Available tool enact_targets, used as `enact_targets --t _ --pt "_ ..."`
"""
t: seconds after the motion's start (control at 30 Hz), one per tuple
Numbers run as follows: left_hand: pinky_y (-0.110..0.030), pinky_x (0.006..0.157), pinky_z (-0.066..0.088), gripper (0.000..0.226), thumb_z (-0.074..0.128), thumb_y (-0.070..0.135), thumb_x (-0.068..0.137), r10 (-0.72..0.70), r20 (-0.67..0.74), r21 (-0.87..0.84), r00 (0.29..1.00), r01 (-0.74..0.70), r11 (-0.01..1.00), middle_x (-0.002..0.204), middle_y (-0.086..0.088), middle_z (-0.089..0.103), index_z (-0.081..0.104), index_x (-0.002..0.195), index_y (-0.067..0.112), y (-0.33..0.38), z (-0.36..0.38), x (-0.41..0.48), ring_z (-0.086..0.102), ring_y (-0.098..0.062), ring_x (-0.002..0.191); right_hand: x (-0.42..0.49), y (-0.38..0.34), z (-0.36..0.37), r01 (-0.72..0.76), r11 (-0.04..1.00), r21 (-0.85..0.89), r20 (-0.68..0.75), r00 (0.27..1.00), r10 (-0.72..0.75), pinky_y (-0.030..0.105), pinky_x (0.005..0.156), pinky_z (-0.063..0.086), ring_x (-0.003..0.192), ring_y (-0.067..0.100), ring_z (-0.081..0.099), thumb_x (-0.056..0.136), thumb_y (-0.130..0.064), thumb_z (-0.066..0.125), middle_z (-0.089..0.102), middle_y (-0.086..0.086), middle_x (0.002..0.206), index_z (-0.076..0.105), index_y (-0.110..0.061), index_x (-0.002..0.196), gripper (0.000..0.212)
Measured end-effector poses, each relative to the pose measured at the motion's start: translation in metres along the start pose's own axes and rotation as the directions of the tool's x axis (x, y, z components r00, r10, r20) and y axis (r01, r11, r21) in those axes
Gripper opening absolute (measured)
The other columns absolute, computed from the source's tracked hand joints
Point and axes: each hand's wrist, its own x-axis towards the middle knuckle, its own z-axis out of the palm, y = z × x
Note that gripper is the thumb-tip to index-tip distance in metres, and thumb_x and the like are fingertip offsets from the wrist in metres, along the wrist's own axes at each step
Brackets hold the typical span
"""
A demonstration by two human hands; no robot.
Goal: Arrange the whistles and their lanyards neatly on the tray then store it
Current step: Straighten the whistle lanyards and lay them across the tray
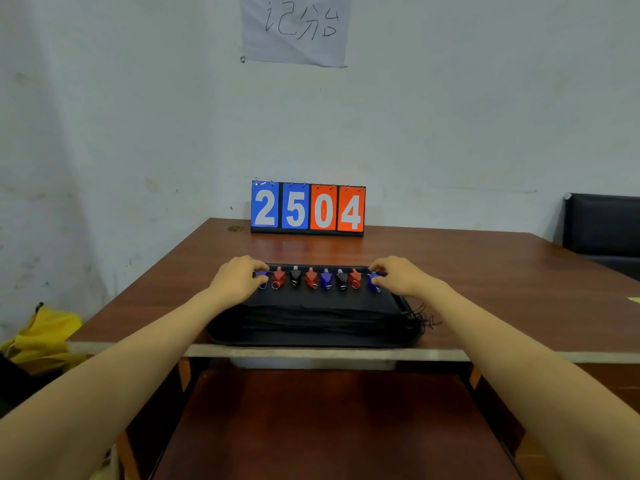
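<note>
Eight whistles (319, 278) in blue, red and black stand in a row along the far edge of a black tray (311, 336), their black lanyards (311, 315) laid flat toward the near rim. The left hand (239, 277) pinches the leftmost blue whistle (261, 276), fingers curled; the right hand (398, 276) likewise grips the rightmost blue whistle (373, 281). The tray sits at the near edge of a brown table (485, 271), with a flip scoreboard (308, 209) reading 2504 behind it.

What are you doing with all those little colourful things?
A person is lining up whistles on a black tray on the wooden table. Eight stand in a row: blue, red and black ones. The left hand touches the blue whistle at the left end, the right hand the blue whistle at the right end. The black lanyards lie bunched in front. A scoreboard behind reads 2504.
</note>
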Motion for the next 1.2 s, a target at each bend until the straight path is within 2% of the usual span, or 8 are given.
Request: enact_targets --t 0.13,0.23,0.37,0.5,0.63,1.0,1.1,1.2 --pt "-0.036 0.098 0.046 0.036 0.057 0.027 0.092 0.032 0.046 -0.002 0.998 -0.032 0.999 0.127 -0.006 0.06 0.059 0.125 0.016 0.009 0.011 0.018 0.057 -0.022 0.112 0.027 -0.007 0.009 0.031 0.998 -0.057 0.074 0.997 -0.027 0.034 0.102 0.042 0.12 0.024 0.052 0.094 -0.023 0.054 0.053 0.008 0.136 0.049 -0.013 0.134 0.042" --pt "-0.035 0.099 0.046 0.036 0.058 0.029 0.091 0.075 0.065 -0.008 0.995 -0.074 0.997 0.126 -0.003 0.06 0.059 0.125 0.018 0.02 0.021 0.028 0.057 -0.02 0.112 0.042 -0.01 0.016 0.042 0.993 -0.113 0.065 0.997 -0.035 0.042 0.103 0.042 0.119 0.024 0.052 0.093 -0.028 0.055 0.054 0.005 0.134 0.048 -0.019 0.135 0.043" --pt "-0.037 0.1 0.044 0.037 0.056 0.031 0.091 0.199 0.093 0.007 0.976 -0.2 0.98 0.125 -0.003 0.06 0.058 0.126 0.019 0.047 0.034 0.037 0.055 -0.02 0.112 0.051 -0.01 0.021 0.032 0.981 -0.192 0.032 0.999 -0.027 0.05 0.108 0.027 0.124 0.026 0.046 0.094 -0.032 0.053 0.054 0.004 0.132 0.046 -0.025 0.136 0.043" --pt "-0.038 0.1 0.044 0.036 0.056 0.031 0.091 0.277 0.09 0.002 0.957 -0.279 0.96 0.125 -0.003 0.059 0.058 0.126 0.02 0.066 0.045 0.043 0.054 -0.019 0.112 0.052 -0.009 0.024 0.034 0.961 -0.276 0.048 0.999 -0.021 0.057 0.108 0.021 0.128 0.028 0.039 0.094 -0.035 0.052 0.051 0.006 0.133 0.045 -0.027 0.136 0.044" --pt "-0.04 0.103 0.042 0.035 0.056 0.031 0.091 0.295 0.093 0.007 0.951 -0.297 0.955 0.127 -0.004 0.058 0.059 0.124 0.02 0.072 0.049 0.044 0.053 -0.02 0.115 0.051 -0.009 0.027 0.02 0.952 -0.306 0.051 0.999 -0.005 0.06 0.109 0.016 0.13 0.029 0.035 0.094 -0.038 0.05 0.047 0.007 0.134 0.045 -0.028 0.135 0.042" --pt "-0.037 0.1 0.043 0.035 0.057 0.031 0.091 0.238 0.05 0.02 0.97 -0.239 0.971 0.125 -0.003 0.059 0.058 0.124 0.02 0.061 0.041 0.04 0.055 -0.019 0.112 0.044 -0.012 0.024 0.01 0.958 -0.286 0.055 0.998 0.006 0.064 0.11 0.01 0.132 0.029 0.033 0.093 -0.04 0.051 0.047 0.006 0.135 0.047 -0.03 0.133 0.042" --pt "-0.037 0.099 0.045 0.035 0.056 0.032 0.091 0.168 -0.06 0.005 0.984 -0.168 0.986 0.123 -0.001 0.061 0.058 0.124 0.02 0.055 0.033 0.04 0.057 -0.017 0.111 0.041 -0.01 0.017 -0.016 0.981 -0.191 -0.041 0.999 0.008 0.063 0.109 0.014 0.129 0.027 0.038 0.093 -0.04 0.051 0.05 0.004 0.133 0.048 -0.029 0.132 0.041" --pt "-0.037 0.094 0.05 0.031 0.056 0.031 0.092 0.042 -0.109 0.058 0.993 -0.036 0.998 0.12 0.0 0.063 0.059 0.121 0.02 0.031 0.017 0.043 0.06 -0.018 0.107 0.037 0.002 0.008 -0.118 0.986 -0.117 -0.212 0.973 0.092 0.052 0.106 0.03 0.117 0.022 0.052 0.094 -0.035 0.05 0.059 0.003 0.125 0.053 -0.023 0.126 0.034"
